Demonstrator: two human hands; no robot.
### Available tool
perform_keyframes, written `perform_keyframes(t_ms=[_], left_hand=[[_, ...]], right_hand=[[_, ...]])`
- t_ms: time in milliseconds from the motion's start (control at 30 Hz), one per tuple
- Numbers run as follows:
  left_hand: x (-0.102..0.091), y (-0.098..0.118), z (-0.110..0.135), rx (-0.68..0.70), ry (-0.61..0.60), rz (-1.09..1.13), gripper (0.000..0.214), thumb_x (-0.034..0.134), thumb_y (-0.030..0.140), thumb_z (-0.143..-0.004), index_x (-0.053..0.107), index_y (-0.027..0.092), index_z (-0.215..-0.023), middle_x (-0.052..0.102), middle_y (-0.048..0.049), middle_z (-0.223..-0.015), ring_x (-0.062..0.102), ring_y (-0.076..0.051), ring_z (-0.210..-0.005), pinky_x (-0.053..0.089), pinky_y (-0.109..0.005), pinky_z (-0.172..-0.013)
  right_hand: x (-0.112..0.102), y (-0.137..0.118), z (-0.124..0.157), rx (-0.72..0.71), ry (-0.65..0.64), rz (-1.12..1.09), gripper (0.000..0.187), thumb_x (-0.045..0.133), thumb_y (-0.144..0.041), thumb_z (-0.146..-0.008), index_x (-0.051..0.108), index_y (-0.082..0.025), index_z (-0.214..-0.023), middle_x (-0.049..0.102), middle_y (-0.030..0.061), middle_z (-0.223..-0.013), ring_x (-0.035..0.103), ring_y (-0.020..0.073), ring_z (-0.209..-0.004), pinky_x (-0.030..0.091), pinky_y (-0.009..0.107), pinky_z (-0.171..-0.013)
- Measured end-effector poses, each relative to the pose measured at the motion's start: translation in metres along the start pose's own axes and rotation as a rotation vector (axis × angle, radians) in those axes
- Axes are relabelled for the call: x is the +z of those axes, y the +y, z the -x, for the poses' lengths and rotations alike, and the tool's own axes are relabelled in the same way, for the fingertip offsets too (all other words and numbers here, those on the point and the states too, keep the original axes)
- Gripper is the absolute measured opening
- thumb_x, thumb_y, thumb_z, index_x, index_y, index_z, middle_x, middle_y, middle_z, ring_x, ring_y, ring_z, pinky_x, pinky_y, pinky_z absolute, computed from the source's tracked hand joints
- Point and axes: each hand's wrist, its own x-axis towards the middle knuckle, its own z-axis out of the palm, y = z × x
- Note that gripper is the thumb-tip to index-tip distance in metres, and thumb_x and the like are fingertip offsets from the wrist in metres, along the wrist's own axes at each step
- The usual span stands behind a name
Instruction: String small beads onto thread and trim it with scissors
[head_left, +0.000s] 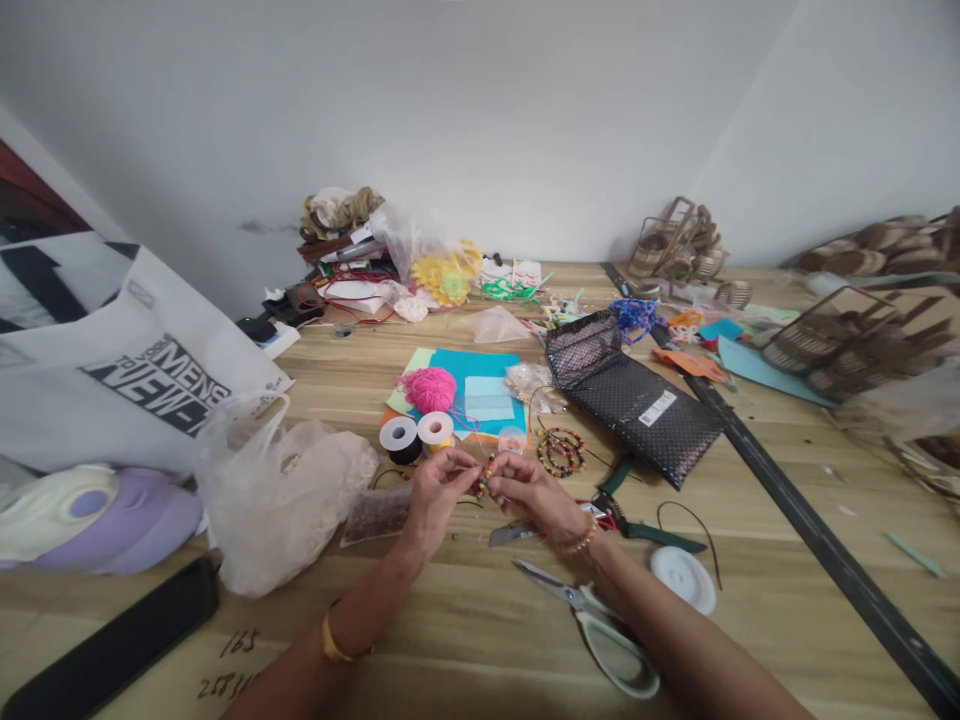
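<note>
While left hand [439, 492] and right hand [534, 492] pinch a beaded strand [485, 476], a cluttered wooden tabletop [450, 630] meets a grey wall [487, 120].

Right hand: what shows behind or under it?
Behind the right hand, beaded loops and a clear tub show. A grey blade juts from under it; whatever else the hand covers there cannot be seen.

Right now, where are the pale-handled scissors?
In the head view, the scissors lie on the table, low and right of centre, along the left side of the right forearm, across from the white spool.
</note>
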Motion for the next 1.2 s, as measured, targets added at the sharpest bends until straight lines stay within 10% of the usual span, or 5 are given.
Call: perform_keyframes(t_ms=[1200], left_hand=[[-0.002,-0.013,-0.003,-0.25,-0.117,0.292,0.034,0.08,0.031,-0.059,0.059,0.014,-0.08,0.065,-0.0012,-0.069,0.059,-0.012,-0.055,0.047,-0.025,-0.055]], right_hand=[[-0.002,-0.004,0.002,-0.222,-0.1,0.498,0.037,0.05,-0.052,-0.086,0.05,-0.016,-0.076,0.044,-0.0039,-0.06,0.037,0.0089,-0.053,0.031,0.023,-0.049]])
